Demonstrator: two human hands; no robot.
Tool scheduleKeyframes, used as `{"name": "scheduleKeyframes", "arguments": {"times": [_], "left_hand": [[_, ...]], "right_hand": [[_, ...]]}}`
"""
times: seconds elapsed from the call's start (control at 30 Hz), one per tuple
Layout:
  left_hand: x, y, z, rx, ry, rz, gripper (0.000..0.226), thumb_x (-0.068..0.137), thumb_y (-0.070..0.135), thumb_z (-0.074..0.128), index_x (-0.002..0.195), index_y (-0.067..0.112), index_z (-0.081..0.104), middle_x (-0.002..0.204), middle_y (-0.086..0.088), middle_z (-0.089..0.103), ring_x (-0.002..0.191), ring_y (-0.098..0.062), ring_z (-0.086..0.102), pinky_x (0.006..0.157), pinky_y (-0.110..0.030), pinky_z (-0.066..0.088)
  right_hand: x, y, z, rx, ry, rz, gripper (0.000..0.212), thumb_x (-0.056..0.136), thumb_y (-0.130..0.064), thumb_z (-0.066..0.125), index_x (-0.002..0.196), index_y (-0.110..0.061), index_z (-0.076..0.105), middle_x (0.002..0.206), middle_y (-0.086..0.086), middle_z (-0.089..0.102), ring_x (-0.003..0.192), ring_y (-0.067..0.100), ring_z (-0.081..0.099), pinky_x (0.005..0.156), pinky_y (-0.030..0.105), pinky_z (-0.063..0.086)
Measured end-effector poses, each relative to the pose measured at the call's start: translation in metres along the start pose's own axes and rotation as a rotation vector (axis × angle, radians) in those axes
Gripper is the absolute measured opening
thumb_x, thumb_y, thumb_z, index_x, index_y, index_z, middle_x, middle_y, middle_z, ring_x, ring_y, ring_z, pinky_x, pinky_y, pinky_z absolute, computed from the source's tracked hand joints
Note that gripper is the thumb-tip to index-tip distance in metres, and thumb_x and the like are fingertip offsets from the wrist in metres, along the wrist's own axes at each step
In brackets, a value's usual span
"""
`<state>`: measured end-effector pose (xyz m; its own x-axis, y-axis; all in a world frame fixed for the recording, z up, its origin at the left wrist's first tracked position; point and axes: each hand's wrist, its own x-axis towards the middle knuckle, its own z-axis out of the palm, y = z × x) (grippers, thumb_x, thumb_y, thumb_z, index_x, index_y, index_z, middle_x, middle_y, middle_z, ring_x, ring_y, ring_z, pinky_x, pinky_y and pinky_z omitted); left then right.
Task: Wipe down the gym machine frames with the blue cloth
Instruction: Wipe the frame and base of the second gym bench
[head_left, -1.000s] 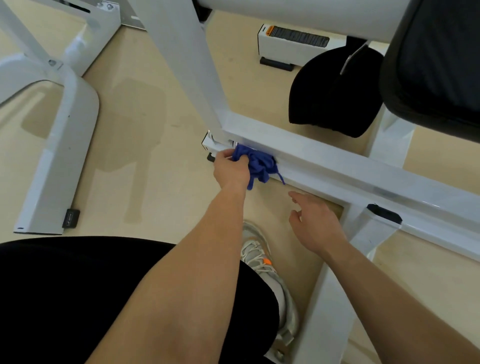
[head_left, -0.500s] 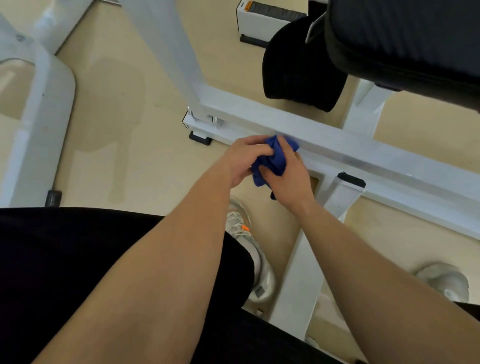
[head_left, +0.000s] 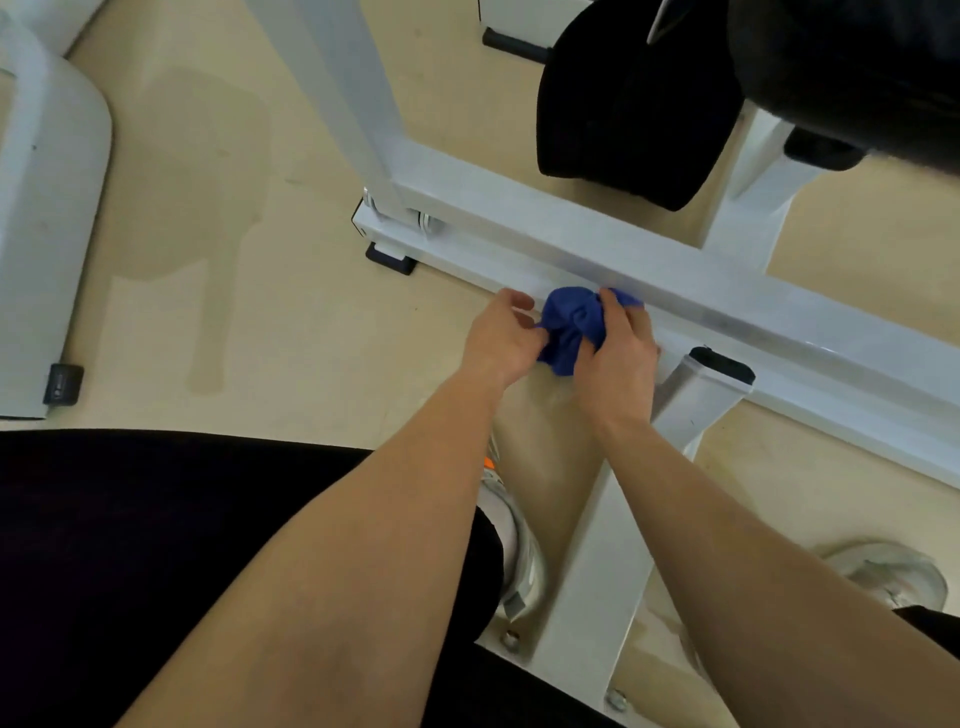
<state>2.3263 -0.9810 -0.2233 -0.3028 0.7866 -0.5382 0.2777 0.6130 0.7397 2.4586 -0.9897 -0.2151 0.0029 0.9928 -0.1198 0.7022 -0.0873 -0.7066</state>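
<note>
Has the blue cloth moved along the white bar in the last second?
Yes. The blue cloth has slid right along the base bar, away from the upright post, toward the black-capped brace.

Beige floor (head_left: 311, 364), darker patches (head_left: 197, 156) left; black pad (head_left: 623, 104) upper right.
</note>
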Motion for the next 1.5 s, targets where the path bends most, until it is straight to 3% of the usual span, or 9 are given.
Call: {"name": "scheduleKeyframes", "arguments": {"times": [0.13,0.37,0.53,0.67,0.8,0.9,0.97,1.27,1.5], "left_hand": [[0.005,-0.029,0.025,-0.108,-0.070,0.073,0.079,0.070,0.014,0.082,0.135,0.019,0.037,0.099,0.006,0.061,0.091,-0.017,0.066,0.081,-0.036,0.058],[0.018,-0.032,0.044,0.013,0.082,0.123,0.027,0.080,0.016,0.068,0.104,0.027,0.061,0.082,0.006,0.068,0.075,-0.014,0.067,0.073,-0.041,0.058],[0.020,-0.015,0.015,0.106,0.380,0.258,0.023,0.082,0.010,0.059,0.098,0.026,0.061,0.086,0.009,0.064,0.077,-0.012,0.061,0.072,-0.035,0.054],[0.028,0.001,-0.010,0.149,0.458,0.291,0.023,0.085,0.008,0.054,0.103,0.023,0.058,0.087,0.011,0.062,0.078,-0.011,0.058,0.070,-0.024,0.044],[0.028,-0.005,-0.003,0.065,0.327,0.260,0.023,0.095,0.011,0.048,0.108,0.016,0.067,0.097,0.003,0.067,0.082,-0.003,0.057,0.072,-0.013,0.042],[0.024,-0.021,0.018,0.382,0.147,0.447,0.043,0.101,0.021,0.043,0.144,0.019,0.048,0.153,0.002,0.042,0.136,-0.011,0.041,0.108,-0.024,0.034],[0.029,-0.035,0.019,0.573,0.120,0.546,0.051,0.103,0.027,0.039,0.153,0.018,0.032,0.162,-0.001,0.024,0.149,-0.018,0.021,0.121,-0.035,0.022],[0.081,-0.063,-0.082,0.861,0.203,0.491,0.053,0.105,0.023,0.033,0.156,0.014,0.022,0.164,-0.007,0.018,0.149,-0.031,0.019,0.118,-0.045,0.026],[0.061,-0.050,-0.043,0.885,0.135,0.536,0.055,0.103,0.024,0.039,0.155,0.014,0.024,0.164,-0.008,0.016,0.149,-0.032,0.019,0.118,-0.043,0.028]], "right_hand": [[-0.002,0.017,0.018,-0.123,-0.144,0.009,0.063,0.102,-0.018,0.045,0.158,-0.017,0.016,0.161,0.009,0.027,0.144,0.027,0.032,0.108,0.039,0.039],[0.013,0.036,0.010,-0.284,-0.314,-0.074,0.063,0.104,-0.032,0.037,0.159,-0.020,0.009,0.165,0.006,0.014,0.153,0.021,0.008,0.123,0.040,0.013],[0.008,0.029,0.011,-0.381,-0.263,-0.095,0.064,0.098,-0.031,0.048,0.155,-0.019,0.023,0.155,0.011,0.026,0.135,0.034,0.036,0.104,0.046,0.041],[0.000,0.017,0.023,-0.488,-0.213,-0.119,0.068,0.092,-0.038,0.053,0.152,-0.016,0.030,0.148,0.016,0.021,0.128,0.038,0.029,0.104,0.050,0.039],[0.005,0.015,0.029,-0.520,-0.255,-0.132,0.069,0.098,-0.044,0.041,0.156,-0.012,0.021,0.162,0.018,0.004,0.148,0.037,0.006,0.119,0.052,0.021],[0.013,0.023,0.031,-0.562,-0.388,-0.178,0.078,0.096,-0.054,0.019,0.158,-0.012,-0.003,0.164,0.014,-0.013,0.152,0.028,-0.010,0.124,0.046,0.004],[0.017,0.027,0.031,-0.607,-0.417,-0.242,0.078,0.097,-0.054,0.019,0.157,-0.014,-0.010,0.163,0.014,-0.019,0.152,0.026,-0.015,0.125,0.043,0.000],[0.053,-0.018,0.068,-0.685,-0.550,-0.468,0.075,0.101,-0.036,0.033,0.157,-0.018,-0.013,0.162,0.011,-0.024,0.151,0.026,-0.017,0.124,0.042,-0.001],[0.041,-0.011,0.057,-0.732,-0.473,-0.432,0.081,0.096,-0.027,0.043,0.157,-0.018,-0.010,0.164,0.010,-0.018,0.152,0.025,-0.012,0.125,0.043,0.001]]}}
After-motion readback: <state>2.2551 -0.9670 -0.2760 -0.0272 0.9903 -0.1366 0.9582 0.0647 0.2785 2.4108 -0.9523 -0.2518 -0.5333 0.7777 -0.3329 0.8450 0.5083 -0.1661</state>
